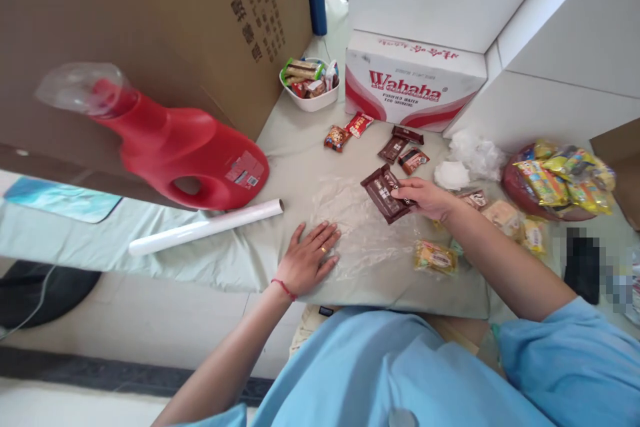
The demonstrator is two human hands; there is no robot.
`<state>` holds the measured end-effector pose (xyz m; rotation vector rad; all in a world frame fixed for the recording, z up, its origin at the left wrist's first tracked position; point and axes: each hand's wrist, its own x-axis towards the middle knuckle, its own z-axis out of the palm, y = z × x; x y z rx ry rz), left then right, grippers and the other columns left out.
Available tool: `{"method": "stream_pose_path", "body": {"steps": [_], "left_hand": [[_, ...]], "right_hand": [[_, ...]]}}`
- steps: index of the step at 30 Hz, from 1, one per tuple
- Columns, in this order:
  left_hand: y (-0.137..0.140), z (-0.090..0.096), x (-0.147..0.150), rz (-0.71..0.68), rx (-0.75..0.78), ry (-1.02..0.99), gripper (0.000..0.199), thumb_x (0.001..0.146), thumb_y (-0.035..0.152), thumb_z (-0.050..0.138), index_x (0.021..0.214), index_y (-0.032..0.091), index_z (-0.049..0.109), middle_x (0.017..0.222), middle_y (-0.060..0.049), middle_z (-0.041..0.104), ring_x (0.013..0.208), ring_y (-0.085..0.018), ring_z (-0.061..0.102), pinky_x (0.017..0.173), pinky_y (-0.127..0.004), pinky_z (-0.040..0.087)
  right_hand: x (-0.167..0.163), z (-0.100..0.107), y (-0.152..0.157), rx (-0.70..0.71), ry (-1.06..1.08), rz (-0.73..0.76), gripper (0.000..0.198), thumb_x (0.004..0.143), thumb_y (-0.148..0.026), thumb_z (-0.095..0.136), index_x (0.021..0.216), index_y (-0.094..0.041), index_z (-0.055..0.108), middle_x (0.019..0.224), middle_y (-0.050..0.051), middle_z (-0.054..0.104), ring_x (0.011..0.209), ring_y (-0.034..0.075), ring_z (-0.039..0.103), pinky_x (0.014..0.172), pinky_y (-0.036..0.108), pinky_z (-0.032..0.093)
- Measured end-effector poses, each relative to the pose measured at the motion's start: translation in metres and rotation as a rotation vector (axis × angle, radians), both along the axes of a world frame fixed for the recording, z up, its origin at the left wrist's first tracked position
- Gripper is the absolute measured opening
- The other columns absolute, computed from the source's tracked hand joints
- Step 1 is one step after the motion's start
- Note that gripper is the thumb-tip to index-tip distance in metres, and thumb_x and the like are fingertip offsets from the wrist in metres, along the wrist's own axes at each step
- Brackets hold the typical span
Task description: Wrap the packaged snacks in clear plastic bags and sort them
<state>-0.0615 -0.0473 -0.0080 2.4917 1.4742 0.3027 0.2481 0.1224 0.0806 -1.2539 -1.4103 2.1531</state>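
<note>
My right hand [425, 197] pinches a dark brown wrapped snack [383, 193] by its right edge, over the table. Fingers spread, my left hand [310, 257] lies flat at the left edge of a clear plastic bag [365, 237] on the cloth. Beyond the held snack lie two more dark brown packets [393, 147] and a brown-and-orange packet [413, 160]. Farther left are a red packet [359, 124] and a small brown packet [337, 138]. A yellow wrapped snack [435, 256] sits below my right forearm, with other packets partly hidden behind the arm.
A white bowl [317, 102] of snacks stands at the back, beside a Wahaha carton [415, 83]. At right is a dark red bowl [517, 193] heaped with yellow packets, near crumpled white plastic [475, 153]. A large red jug [195, 153] and a white roll [207, 227] occupy the left.
</note>
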Motion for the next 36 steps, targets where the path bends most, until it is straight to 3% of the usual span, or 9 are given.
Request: {"method": "stream_pose_path", "body": {"steps": [4, 7, 9, 12, 17, 23, 25, 29, 36], "left_hand": [[-0.001, 0.003, 0.001, 0.007, -0.019, 0.012, 0.057, 0.105, 0.046, 0.044, 0.159, 0.028, 0.04, 0.162, -0.006, 0.045, 0.153, -0.027, 0.038, 0.129, -0.057, 0.008], [-0.001, 0.004, 0.001, 0.007, -0.015, 0.035, 0.056, 0.106, 0.045, 0.042, 0.159, 0.026, 0.04, 0.163, -0.006, 0.044, 0.153, -0.026, 0.038, 0.129, -0.056, 0.007], [-0.001, 0.003, 0.001, 0.004, -0.006, 0.048, 0.057, 0.106, 0.045, 0.042, 0.159, 0.026, 0.039, 0.164, -0.006, 0.042, 0.154, -0.026, 0.037, 0.129, -0.056, 0.007], [-0.001, 0.003, 0.001, 0.001, 0.004, 0.058, 0.057, 0.106, 0.044, 0.042, 0.16, 0.026, 0.038, 0.164, -0.006, 0.042, 0.154, -0.026, 0.037, 0.129, -0.055, 0.008], [-0.001, 0.003, 0.001, 0.007, 0.005, 0.045, 0.056, 0.106, 0.045, 0.042, 0.16, 0.029, 0.038, 0.163, -0.006, 0.044, 0.153, -0.026, 0.038, 0.129, -0.056, 0.01], [-0.002, 0.004, 0.003, 0.011, 0.003, 0.04, 0.057, 0.106, 0.044, 0.042, 0.16, 0.027, 0.037, 0.163, -0.007, 0.044, 0.153, -0.026, 0.038, 0.13, -0.057, 0.009], [-0.002, 0.004, 0.003, 0.013, 0.002, 0.035, 0.058, 0.105, 0.044, 0.043, 0.16, 0.027, 0.037, 0.163, -0.007, 0.044, 0.153, -0.027, 0.038, 0.13, -0.057, 0.009], [-0.002, 0.005, 0.003, 0.014, 0.0, 0.015, 0.059, 0.105, 0.043, 0.044, 0.161, 0.029, 0.035, 0.162, -0.007, 0.045, 0.152, -0.028, 0.039, 0.129, -0.058, 0.012], [-0.001, 0.004, 0.003, 0.015, -0.005, 0.019, 0.059, 0.105, 0.043, 0.043, 0.161, 0.028, 0.035, 0.163, -0.007, 0.044, 0.153, -0.027, 0.039, 0.129, -0.058, 0.011]], "right_hand": [[-0.029, -0.016, -0.008, 0.131, -0.214, 0.307, 0.032, 0.078, -0.037, 0.07, 0.099, -0.014, 0.071, 0.085, 0.002, 0.073, 0.074, 0.016, 0.064, 0.07, 0.025, 0.048], [-0.051, -0.014, -0.007, 0.426, -0.479, 0.585, 0.021, 0.08, -0.027, 0.065, 0.096, -0.015, 0.071, 0.089, 0.002, 0.074, 0.081, 0.018, 0.065, 0.071, 0.025, 0.045], [-0.06, -0.007, -0.005, 0.622, -0.719, 0.661, 0.023, 0.083, -0.024, 0.064, 0.103, -0.015, 0.071, 0.099, 0.007, 0.076, 0.089, 0.021, 0.067, 0.073, 0.026, 0.044], [-0.063, 0.005, -0.011, 0.792, -0.948, 0.565, 0.034, 0.092, -0.034, 0.061, 0.12, -0.015, 0.066, 0.115, 0.015, 0.074, 0.101, 0.027, 0.068, 0.078, 0.029, 0.045], [-0.062, 0.012, -0.049, 0.911, -0.991, 0.564, 0.049, 0.097, -0.056, 0.056, 0.125, -0.016, 0.061, 0.119, 0.016, 0.071, 0.104, 0.029, 0.07, 0.082, 0.032, 0.05], [-0.067, -0.001, -0.085, 0.974, -1.007, 0.657, 0.057, 0.094, -0.044, 0.066, 0.142, -0.017, 0.049, 0.134, 0.017, 0.06, 0.103, 0.03, 0.071, 0.079, 0.035, 0.054], [-0.063, -0.003, -0.086, 0.986, -0.985, 0.614, 0.058, 0.095, -0.041, 0.065, 0.144, -0.018, 0.047, 0.14, 0.017, 0.056, 0.106, 0.029, 0.07, 0.08, 0.035, 0.054], [-0.052, -0.001, -0.083, 0.958, -0.988, 0.549, 0.032, 0.104, -0.033, 0.048, 0.131, -0.02, 0.06, 0.133, 0.014, 0.061, 0.104, 0.026, 0.069, 0.079, 0.033, 0.052], [-0.045, 0.015, -0.07, 0.967, -0.943, 0.3, 0.035, 0.109, -0.036, 0.038, 0.128, -0.023, 0.064, 0.122, 0.01, 0.068, 0.106, 0.023, 0.067, 0.086, 0.031, 0.047]]}}
